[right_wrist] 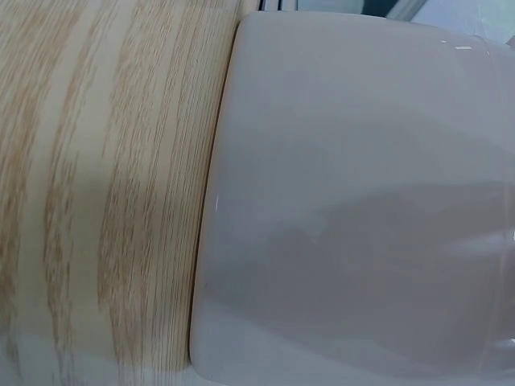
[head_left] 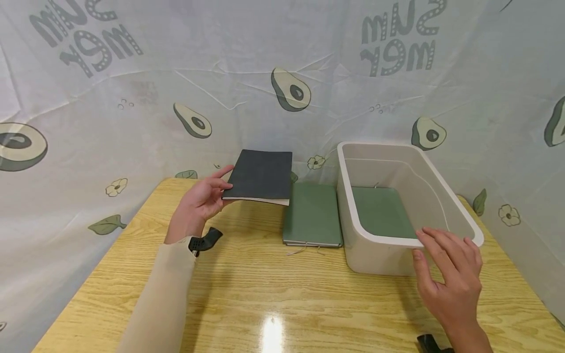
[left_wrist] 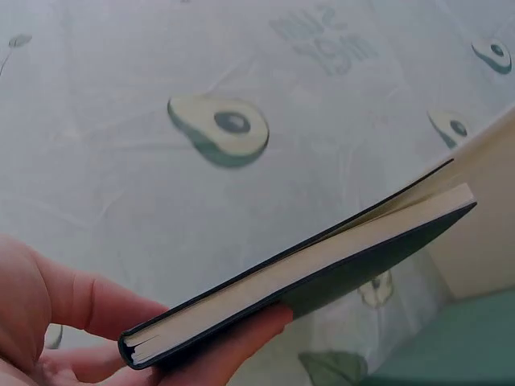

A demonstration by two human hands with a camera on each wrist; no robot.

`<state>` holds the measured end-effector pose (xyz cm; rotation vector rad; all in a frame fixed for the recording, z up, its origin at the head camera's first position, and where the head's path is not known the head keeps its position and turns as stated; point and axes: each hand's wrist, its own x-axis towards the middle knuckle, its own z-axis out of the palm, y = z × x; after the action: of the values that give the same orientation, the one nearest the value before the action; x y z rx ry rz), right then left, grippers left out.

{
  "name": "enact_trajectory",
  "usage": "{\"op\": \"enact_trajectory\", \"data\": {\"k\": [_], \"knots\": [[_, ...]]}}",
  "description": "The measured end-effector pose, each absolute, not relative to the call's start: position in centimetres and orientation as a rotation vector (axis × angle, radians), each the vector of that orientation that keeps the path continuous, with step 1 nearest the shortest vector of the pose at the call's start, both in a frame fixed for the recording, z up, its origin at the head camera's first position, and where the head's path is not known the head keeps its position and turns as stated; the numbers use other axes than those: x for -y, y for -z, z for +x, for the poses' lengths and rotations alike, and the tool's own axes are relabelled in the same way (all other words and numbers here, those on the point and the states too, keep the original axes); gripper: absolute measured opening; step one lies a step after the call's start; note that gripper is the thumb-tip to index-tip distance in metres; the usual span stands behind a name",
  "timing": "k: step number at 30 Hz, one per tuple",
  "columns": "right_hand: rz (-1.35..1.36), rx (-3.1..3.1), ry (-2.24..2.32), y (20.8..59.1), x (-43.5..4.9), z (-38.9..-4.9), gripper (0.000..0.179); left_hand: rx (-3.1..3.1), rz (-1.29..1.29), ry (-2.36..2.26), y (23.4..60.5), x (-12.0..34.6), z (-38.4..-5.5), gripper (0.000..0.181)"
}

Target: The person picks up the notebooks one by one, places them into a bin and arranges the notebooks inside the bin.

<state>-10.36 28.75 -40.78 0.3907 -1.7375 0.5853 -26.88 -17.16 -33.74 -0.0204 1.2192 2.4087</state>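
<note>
My left hand (head_left: 200, 198) holds a black notebook (head_left: 262, 175) by its left edge, raised above the table and tilted. The left wrist view shows the thumb over the notebook (left_wrist: 298, 265) and fingers beneath it, its top cover slightly parted from the pages at the far end. My right hand (head_left: 454, 274) is at the front rim of a white plastic bin (head_left: 384, 255), fingers loosely bent over the rim and thumb lower, outside it. Inside the bin lies a green notebook (head_left: 381, 211). Green notebooks (head_left: 313, 213) lie stacked left of the bin, ribbon ends poking out in front.
The wooden table (head_left: 265, 284) extends in front of the bin and the stack. Behind it hangs a pale cloth (head_left: 247, 59) printed with avocados. Beside my right hand, the right wrist view is mostly filled by the bin's wall (right_wrist: 346, 161).
</note>
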Motion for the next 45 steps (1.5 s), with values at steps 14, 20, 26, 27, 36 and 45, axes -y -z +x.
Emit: {"op": "enact_trajectory", "data": {"k": [14,20,26,27,36,45], "knots": [[0.395,1.743,-0.584,40.9,-29.0,-10.4,0.045,-1.157,-0.012,-2.501,30.0,14.7,-26.1,0.075],[0.393,1.75,-0.58,40.9,-29.0,-10.4,0.045,-1.069,-0.002,-2.554,28.8,14.0,-25.7,0.076],[0.393,1.759,-0.575,40.8,-29.0,-10.3,0.045,-0.974,-0.02,-2.606,27.8,13.6,-25.4,0.076],[0.392,1.761,-0.575,40.8,-29.0,-10.3,0.045,-0.966,-0.02,-2.613,27.6,13.5,-25.3,0.076],[0.385,1.765,-0.578,40.4,-28.6,-10.1,0.048,-0.889,0.004,-2.668,26.2,13.1,-24.7,0.075],[0.382,1.767,-0.576,40.9,-29.0,-10.2,0.045,-0.837,0.011,-2.709,25.9,12.4,-24.4,0.077]]}}
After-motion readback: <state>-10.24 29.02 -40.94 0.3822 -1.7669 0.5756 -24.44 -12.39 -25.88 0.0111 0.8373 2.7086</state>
